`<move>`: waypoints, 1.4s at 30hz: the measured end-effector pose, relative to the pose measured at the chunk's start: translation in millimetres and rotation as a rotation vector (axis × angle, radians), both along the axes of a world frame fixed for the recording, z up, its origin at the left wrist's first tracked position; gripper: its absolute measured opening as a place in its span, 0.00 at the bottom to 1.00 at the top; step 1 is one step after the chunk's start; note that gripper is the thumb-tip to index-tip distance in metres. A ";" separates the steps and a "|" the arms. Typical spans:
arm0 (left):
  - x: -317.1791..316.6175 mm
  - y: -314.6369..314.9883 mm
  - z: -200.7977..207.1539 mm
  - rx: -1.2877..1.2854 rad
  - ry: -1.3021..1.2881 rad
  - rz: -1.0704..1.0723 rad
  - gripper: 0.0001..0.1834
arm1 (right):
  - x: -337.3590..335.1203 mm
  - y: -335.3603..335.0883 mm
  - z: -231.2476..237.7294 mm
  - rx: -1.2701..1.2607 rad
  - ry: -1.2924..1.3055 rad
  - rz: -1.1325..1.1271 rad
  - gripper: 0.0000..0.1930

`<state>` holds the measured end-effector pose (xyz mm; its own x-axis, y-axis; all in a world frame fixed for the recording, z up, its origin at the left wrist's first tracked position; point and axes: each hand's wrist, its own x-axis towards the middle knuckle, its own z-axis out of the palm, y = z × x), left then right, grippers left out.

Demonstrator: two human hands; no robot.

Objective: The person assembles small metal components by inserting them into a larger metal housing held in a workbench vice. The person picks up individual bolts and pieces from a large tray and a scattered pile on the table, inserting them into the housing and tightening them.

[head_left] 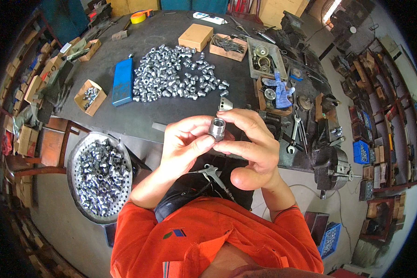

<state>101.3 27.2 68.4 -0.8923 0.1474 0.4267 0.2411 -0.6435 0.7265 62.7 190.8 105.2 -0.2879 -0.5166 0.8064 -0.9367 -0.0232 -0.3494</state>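
A shiny hollow metal fitting (217, 128), with a round open mouth and a hex-like lower part, is held up above the table's near edge. My left hand (183, 143) pinches it from the left between thumb and fingers. From the right, the fingers of my right hand (255, 143) close on the same fitting. Just beyond my fingertips stands a small metal piece with holes (225, 104). Farther out on the dark table (157, 111) spreads a heap of similar fittings (171, 74). An air blow gun (211, 172) shows below my hands, near my lap.
To my left, a perforated metal pan (71, 176) is full of fittings. A blue box (122, 82) and a cardboard tray (89, 105) flank the heap. On the right are wrenches (295, 134), a blue-patterned glove (280, 91) and a bench vise (332, 167). Shelves line both sides.
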 end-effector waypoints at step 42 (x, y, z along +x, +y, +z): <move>-99.3 -22.8 -80.4 -0.275 -0.277 0.056 0.10 | -57.1 168.8 -109.6 -1.028 -1.085 -0.239 0.10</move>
<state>2.0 4.4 -12.0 -0.9781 0.1705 0.1194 0.0405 -0.4069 0.9126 5.7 359.6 -4.3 -0.9558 0.2665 0.1245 -0.2602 -0.5692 -0.7799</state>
